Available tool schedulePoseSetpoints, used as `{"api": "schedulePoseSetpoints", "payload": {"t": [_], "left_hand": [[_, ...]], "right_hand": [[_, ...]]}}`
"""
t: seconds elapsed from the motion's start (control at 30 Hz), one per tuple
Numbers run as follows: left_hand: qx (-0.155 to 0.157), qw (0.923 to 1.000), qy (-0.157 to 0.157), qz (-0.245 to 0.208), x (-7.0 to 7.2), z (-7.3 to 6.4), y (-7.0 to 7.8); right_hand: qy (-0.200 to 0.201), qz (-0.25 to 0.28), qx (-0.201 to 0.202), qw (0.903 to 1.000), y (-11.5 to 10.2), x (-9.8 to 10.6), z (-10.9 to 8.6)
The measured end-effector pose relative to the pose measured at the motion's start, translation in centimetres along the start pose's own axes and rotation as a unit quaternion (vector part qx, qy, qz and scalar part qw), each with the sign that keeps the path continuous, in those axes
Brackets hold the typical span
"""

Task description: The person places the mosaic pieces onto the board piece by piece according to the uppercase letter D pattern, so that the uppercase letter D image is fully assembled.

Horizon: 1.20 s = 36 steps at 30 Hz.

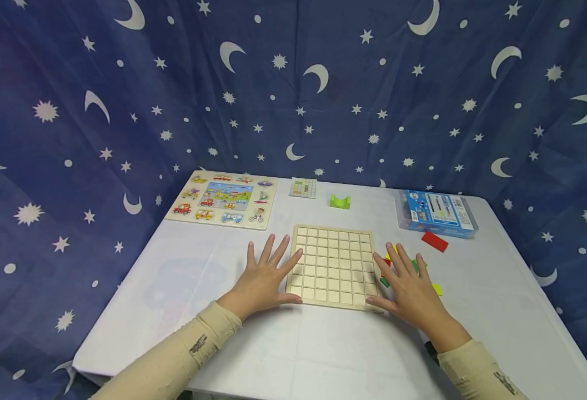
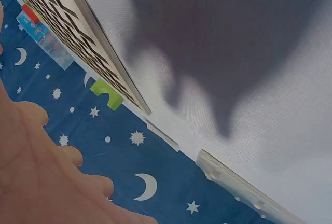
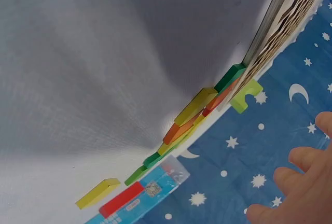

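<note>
A wooden grid board point(image 1: 333, 266) with square cells lies flat on the white table in the head view. My left hand point(image 1: 265, 280) is spread over its left edge, fingers straight and apart. On the right side my right hand point(image 1: 408, 289) has its fingers fanned out above several coloured pieces, its thumb near the board's lower right corner. Both wrist views show the hands raised over the tabletop, holding nothing. Red, yellow, green and orange flat pieces, including a yellow piece point(image 3: 196, 106) and a green piece point(image 3: 229, 78), lie beside the board, partly hidden by the right hand in the head view.
A picture puzzle board point(image 1: 223, 200) lies at the back left, beside a small grid card point(image 1: 303, 188). A green notched block point(image 1: 340, 202) stands behind the board. At the back right sits a clear plastic box with a blue label point(image 1: 440, 213), near a red piece point(image 1: 434, 241).
</note>
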<state>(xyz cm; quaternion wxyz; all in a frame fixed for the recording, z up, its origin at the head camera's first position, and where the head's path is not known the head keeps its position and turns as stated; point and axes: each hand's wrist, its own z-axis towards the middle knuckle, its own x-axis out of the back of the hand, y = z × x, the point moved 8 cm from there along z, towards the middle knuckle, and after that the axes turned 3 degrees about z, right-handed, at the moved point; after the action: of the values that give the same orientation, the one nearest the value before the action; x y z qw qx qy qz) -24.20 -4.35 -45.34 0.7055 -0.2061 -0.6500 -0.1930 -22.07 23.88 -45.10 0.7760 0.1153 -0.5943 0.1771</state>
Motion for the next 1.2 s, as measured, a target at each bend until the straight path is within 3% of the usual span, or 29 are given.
{"api": "schedulePoseSetpoints", "payload": {"t": [0.53,0.93,1.1,1.2], "left_hand": [[0.001,0.9998,-0.001,0.019,-0.6,0.1,-0.1],[0.002,1.0,-0.006,0.005,-0.5,0.1,0.1],[0.01,0.9997,-0.024,-0.001,-0.6,-0.1,-0.3],[0.029,0.998,-0.051,-0.024,-0.9,-0.4,-1.4]], "right_hand": [[-0.007,0.002,-0.002,1.0,0.0,0.0,0.1],[-0.003,0.001,0.005,1.0,-0.1,-0.1,-0.2],[-0.011,0.005,0.005,0.9999,-0.3,-0.1,-0.3],[-0.026,0.026,-0.002,0.9993,0.0,0.2,0.0]]}}
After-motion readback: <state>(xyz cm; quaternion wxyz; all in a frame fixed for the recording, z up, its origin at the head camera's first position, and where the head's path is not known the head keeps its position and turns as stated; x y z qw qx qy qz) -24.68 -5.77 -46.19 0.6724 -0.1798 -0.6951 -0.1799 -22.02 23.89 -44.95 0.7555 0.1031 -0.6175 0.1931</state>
